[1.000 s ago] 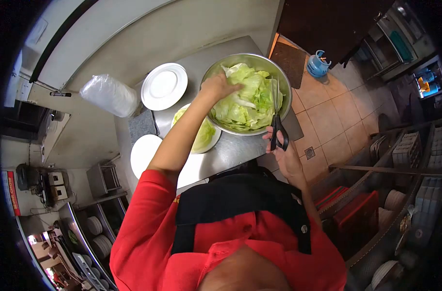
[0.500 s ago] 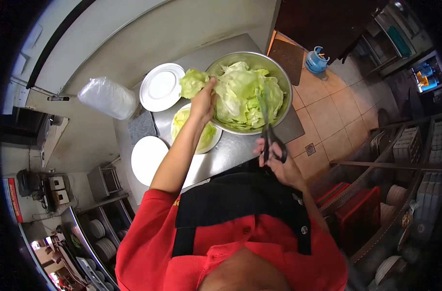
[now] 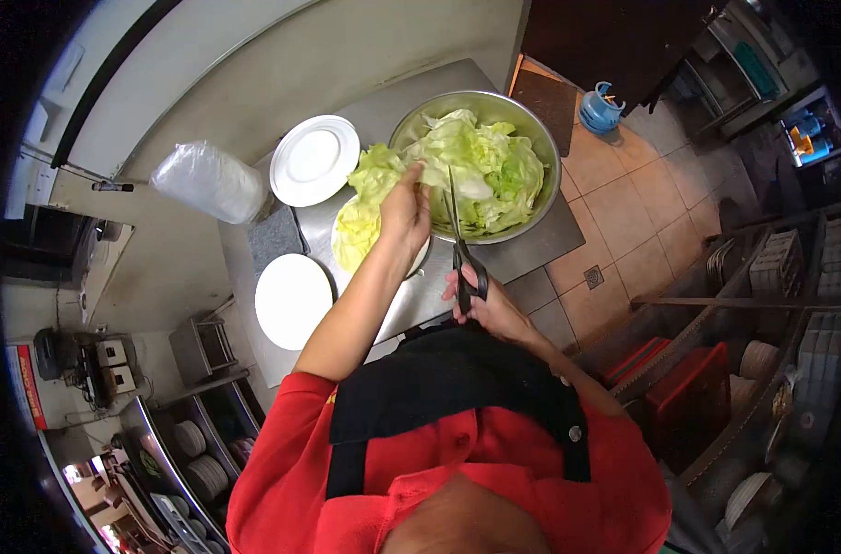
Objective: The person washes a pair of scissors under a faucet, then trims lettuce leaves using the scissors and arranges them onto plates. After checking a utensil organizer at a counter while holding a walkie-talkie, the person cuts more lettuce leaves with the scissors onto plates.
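Observation:
My left hand (image 3: 406,214) is closed on a lettuce leaf (image 3: 378,168) at the left edge of a metal bowl (image 3: 552,171). Cut or torn lettuce (image 3: 494,175) fills much of the bowl. In my right hand (image 3: 496,312) is a pair of black-handled scissors (image 3: 464,257), its blades pointing away from me over the bowl's near left rim. The blades look slightly parted. Below my left wrist, more lettuce (image 3: 352,238) lies on a white plate (image 3: 419,262), which my forearm partly hides.
Two white plates, one at the back (image 3: 314,159) and one nearer (image 3: 294,303), lie on the left of the steel table (image 3: 411,309). Beside them are a clear plastic bag (image 3: 208,181) and a grey cloth (image 3: 276,240). A blue gas cylinder (image 3: 601,111) stands on the floor.
The scissors have swung left, from above the bowl's middle toward its left side. My left hand has moved slightly right and down, with its lettuce leaf now lower.

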The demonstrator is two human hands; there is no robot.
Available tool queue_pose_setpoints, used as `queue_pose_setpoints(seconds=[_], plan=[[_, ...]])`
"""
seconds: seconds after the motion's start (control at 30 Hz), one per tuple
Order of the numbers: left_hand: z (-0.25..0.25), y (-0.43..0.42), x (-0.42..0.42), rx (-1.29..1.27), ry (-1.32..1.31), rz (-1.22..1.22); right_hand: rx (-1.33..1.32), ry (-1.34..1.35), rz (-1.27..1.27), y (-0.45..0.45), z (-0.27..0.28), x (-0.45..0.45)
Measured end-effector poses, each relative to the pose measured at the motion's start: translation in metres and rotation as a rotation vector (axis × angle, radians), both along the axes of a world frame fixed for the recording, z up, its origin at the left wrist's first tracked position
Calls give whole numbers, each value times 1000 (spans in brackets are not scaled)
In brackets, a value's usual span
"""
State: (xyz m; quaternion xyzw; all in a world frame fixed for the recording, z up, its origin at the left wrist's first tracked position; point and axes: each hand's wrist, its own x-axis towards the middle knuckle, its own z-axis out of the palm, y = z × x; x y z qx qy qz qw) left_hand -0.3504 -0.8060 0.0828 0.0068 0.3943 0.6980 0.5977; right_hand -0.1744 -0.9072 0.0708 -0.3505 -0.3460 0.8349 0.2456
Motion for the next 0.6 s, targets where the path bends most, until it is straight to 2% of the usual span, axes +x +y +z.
queue_pose_setpoints(seconds=[0.13,0.3,0.37,0.5,0.6], plan=[[-3,-11,12,-7,-23,4,-66,26,-139,7,12,-9],[-3,-12,13,-8,-26,54,-50,53,-129,12,19,-3],[-8,-9,1,53,0,-14,-26,70,-171,13,19,2],[-4,-6,-22,76,37,-75,-68,48,-137,4,17,20],[4,-10,-32,80,86,-162,-201,87,57,-4,15,35]])
